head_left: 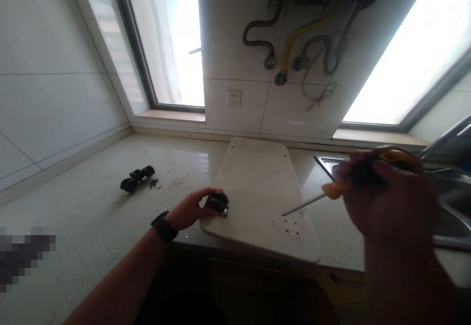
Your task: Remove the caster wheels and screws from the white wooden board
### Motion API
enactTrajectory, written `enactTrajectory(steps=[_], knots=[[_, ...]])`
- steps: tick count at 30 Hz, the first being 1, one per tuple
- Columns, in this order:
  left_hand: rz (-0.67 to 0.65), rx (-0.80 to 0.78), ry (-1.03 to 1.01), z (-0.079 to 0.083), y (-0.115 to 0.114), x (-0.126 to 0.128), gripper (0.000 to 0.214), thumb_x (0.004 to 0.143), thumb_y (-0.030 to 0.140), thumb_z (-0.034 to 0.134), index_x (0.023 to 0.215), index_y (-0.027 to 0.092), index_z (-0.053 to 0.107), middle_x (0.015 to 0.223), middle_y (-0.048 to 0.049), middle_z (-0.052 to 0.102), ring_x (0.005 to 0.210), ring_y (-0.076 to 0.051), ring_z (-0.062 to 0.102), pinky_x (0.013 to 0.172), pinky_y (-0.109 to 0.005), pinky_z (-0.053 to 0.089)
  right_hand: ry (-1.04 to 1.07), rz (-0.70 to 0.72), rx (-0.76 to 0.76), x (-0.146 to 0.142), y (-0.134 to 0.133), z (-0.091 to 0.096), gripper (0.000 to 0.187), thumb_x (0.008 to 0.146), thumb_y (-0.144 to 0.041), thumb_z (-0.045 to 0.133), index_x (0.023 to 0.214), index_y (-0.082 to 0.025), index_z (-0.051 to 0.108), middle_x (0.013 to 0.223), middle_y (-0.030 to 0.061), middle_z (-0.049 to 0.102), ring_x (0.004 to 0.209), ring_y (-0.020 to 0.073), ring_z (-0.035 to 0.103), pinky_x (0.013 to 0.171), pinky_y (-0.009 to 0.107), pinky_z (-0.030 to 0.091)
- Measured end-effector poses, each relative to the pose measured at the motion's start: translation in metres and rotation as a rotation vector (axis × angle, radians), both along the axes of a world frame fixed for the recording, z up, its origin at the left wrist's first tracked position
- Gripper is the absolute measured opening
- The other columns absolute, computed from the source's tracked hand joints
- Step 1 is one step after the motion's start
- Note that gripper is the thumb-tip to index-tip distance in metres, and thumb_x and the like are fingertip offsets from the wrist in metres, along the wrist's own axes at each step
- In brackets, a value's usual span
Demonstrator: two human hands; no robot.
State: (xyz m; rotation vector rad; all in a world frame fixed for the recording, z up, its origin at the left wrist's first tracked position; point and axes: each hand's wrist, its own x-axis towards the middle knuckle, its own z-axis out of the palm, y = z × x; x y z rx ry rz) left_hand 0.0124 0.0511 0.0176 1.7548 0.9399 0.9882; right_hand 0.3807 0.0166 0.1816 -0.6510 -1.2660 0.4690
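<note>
A cream board with rounded corners lies flat on the stone counter. My left hand, a black watch on its wrist, is closed around a black caster wheel that sits on the board's near left corner. My right hand is raised over the board's right side and grips a screwdriver with an orange and black handle. Its metal shaft points down-left, the tip just above the board near a group of small holes.
More black caster wheels and small screws lie on the counter to the left. A steel sink with a tap is at the right. Behind are a tiled wall with a socket, hoses and two bright windows.
</note>
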Motion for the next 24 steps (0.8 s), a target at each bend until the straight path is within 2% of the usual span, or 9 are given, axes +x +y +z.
enactTrajectory(steps=[1,2,5,8,12,18,24], knots=[[-0.003,0.004,0.003,0.0,0.0,0.0,0.059,0.077,0.026,0.089,0.132,0.023,0.068,0.139,-0.0128,0.069,0.131,-0.032,0.061,0.117,-0.053,0.04,0.119,0.071,-0.019,-0.022,0.005,0.001,0.016,0.083,-0.017,0.06,0.091,-0.031,0.062,0.082,0.0013,0.059,0.067,0.0182,0.062,0.052,0.036,0.044],[-0.005,0.006,0.003,-0.001,0.0,-0.001,0.059,0.078,0.026,0.089,0.133,0.023,0.068,0.139,-0.0127,0.069,0.131,-0.031,0.061,0.117,-0.053,0.041,0.143,0.135,-0.034,-0.044,0.009,0.0,0.021,0.082,-0.014,0.061,0.095,-0.031,0.059,0.083,-0.0005,0.06,0.067,0.0168,0.062,0.052,0.034,0.046],[-0.004,0.002,0.003,-0.002,0.0,-0.001,0.06,0.078,0.026,0.088,0.133,0.024,0.067,0.139,-0.0125,0.068,0.131,-0.031,0.061,0.117,-0.053,0.041,0.055,0.292,-0.037,-0.095,0.02,-0.009,0.022,0.088,-0.017,0.06,0.103,-0.03,0.05,0.087,-0.0031,0.06,0.066,0.0133,0.063,0.053,0.029,0.049],[0.003,-0.003,0.017,-0.002,-0.001,-0.001,0.059,0.078,0.026,0.088,0.133,0.024,0.067,0.137,-0.0119,0.069,0.129,-0.031,0.062,0.117,-0.053,0.04,-0.03,0.364,-0.037,-0.123,0.026,-0.018,0.021,0.09,-0.021,0.056,0.104,-0.029,0.043,0.09,-0.0044,0.056,0.062,0.009,0.06,0.053,0.027,0.051],[0.0,-0.006,0.012,0.001,-0.001,0.0,0.058,0.077,0.026,0.088,0.132,0.023,0.068,0.136,-0.0115,0.07,0.128,-0.03,0.062,0.116,-0.053,0.04,-0.115,0.386,-0.065,-0.137,0.028,-0.026,0.02,0.091,-0.019,0.052,0.105,-0.028,0.04,0.093,-0.0041,0.055,0.064,0.0077,0.06,0.055,0.026,0.052],[-0.008,0.012,0.015,0.003,-0.002,0.0,0.058,0.078,0.026,0.088,0.132,0.023,0.067,0.135,-0.0111,0.07,0.129,-0.03,0.062,0.117,-0.052,0.04,-0.109,0.42,-0.091,-0.148,0.03,-0.036,0.021,0.09,-0.019,0.051,0.105,-0.029,0.039,0.088,-0.0048,0.054,0.062,0.0084,0.058,0.054,0.026,0.05],[-0.011,0.022,0.031,0.005,-0.003,0.0,0.058,0.079,0.027,0.088,0.132,0.022,0.067,0.135,-0.0111,0.07,0.128,-0.029,0.062,0.116,-0.052,0.041,-0.114,0.422,-0.094,-0.15,0.032,-0.038,0.021,0.09,-0.018,0.051,0.105,-0.028,0.039,0.089,-0.005,0.054,0.062,0.0082,0.058,0.054,0.026,0.05]])
